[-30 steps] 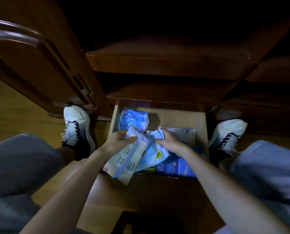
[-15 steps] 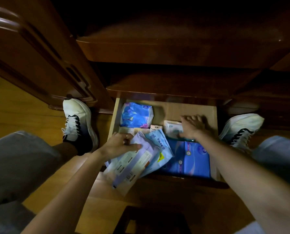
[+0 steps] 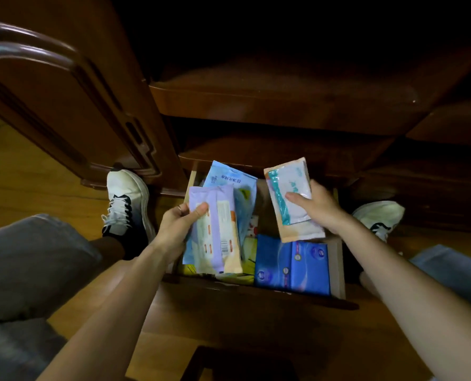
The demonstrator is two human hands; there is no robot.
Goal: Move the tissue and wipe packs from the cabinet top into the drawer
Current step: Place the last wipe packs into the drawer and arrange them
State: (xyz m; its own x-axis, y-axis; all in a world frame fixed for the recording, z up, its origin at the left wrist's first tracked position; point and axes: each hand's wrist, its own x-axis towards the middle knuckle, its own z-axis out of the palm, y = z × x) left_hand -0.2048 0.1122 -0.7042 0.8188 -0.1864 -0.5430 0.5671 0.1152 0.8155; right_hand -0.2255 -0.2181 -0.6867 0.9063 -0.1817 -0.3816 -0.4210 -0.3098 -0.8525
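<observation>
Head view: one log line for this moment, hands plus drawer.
left hand: holds purple pack and light blue pack | right hand: holds white-teal pack | drawer: open, blue packs inside

The open wooden drawer point(image 3: 338, 266) holds dark blue tissue packs point(image 3: 292, 261) flat at its front right and yellow packaging at front left. Above its left half a lilac wipe pack point(image 3: 215, 229) and a light blue pack point(image 3: 230, 182) are held upright together, while above the right half a white-and-teal pack point(image 3: 289, 193) lies against a peach-edged pack point(image 3: 301, 232).
</observation>
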